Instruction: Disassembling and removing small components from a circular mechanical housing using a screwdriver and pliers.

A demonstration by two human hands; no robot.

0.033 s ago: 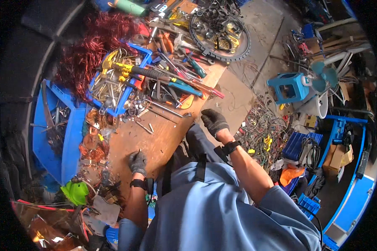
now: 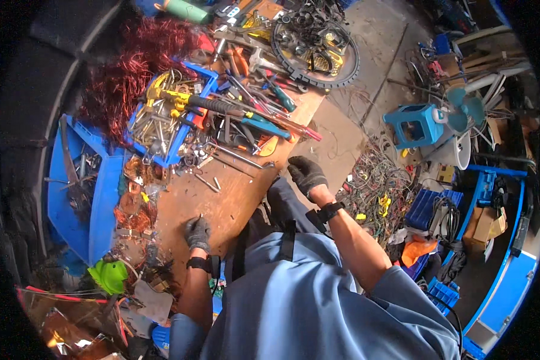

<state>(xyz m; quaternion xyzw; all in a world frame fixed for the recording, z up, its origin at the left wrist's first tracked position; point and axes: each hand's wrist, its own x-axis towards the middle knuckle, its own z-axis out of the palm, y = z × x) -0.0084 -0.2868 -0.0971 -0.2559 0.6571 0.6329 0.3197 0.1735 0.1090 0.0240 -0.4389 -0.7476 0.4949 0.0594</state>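
Note:
My left hand (image 2: 197,234), in a dark glove, rests on the wooden tabletop (image 2: 228,207) with its fingers closed. A tiny pale tip shows at the fingertips, too small to name. My right hand (image 2: 308,176), also gloved, hangs past the table's right edge above my leg. Its fingers are loosely bent and apart from the thumb, and nothing shows in them. Beyond my left hand lie a few short metal rods (image 2: 207,183). A long metal bar (image 2: 240,156) with a bent end lies nearer to my right hand.
A blue bin (image 2: 173,150) of metal pieces stands on the table, with a yellow hammer (image 2: 192,101) across it. Tools and a toothed black ring (image 2: 281,57) lie farther back. A larger blue bin (image 2: 99,207) stands left. Tangled wires (image 2: 372,186) cover the floor at right.

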